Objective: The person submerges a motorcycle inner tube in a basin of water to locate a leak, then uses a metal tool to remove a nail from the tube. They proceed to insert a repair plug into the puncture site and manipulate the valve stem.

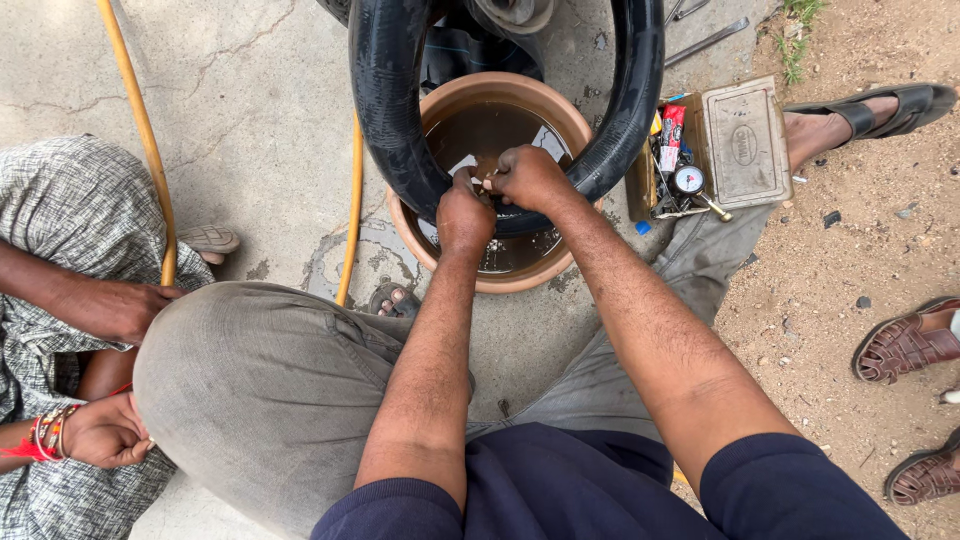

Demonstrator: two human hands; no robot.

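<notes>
We look down on our two bare hands working at a thick black rubber inner tube (390, 110), which stands upright as a loop with its lowest curve dipping into a round terracotta-coloured clay basin of brownish water (560, 268). Our left hand (463, 212) is closed over the bottom of the tube, fingers curled down around the rubber at the waterline. Our right hand (528, 176) is clenched just beside it, touching it, and pinches a small pale part at the tube's inner edge between thumb and forefinger; we cannot tell what that part is. The tube passes under both sets of knuckles and rises on either side of them.

Just right of the basin lies an open rectangular grey metal box (742, 142), its lid bearing an embossed oval mark. Next to the box, towards the basin, sit a small red and white packet (670, 135) standing on end, a round white dial gauge (687, 180), and yellow and blue bits. A yellow hose (140, 125) runs across the concrete on the left, where another person's hand (120, 308) rests. Brown sandals (905, 345) stand on the dirt at the right edge.
</notes>
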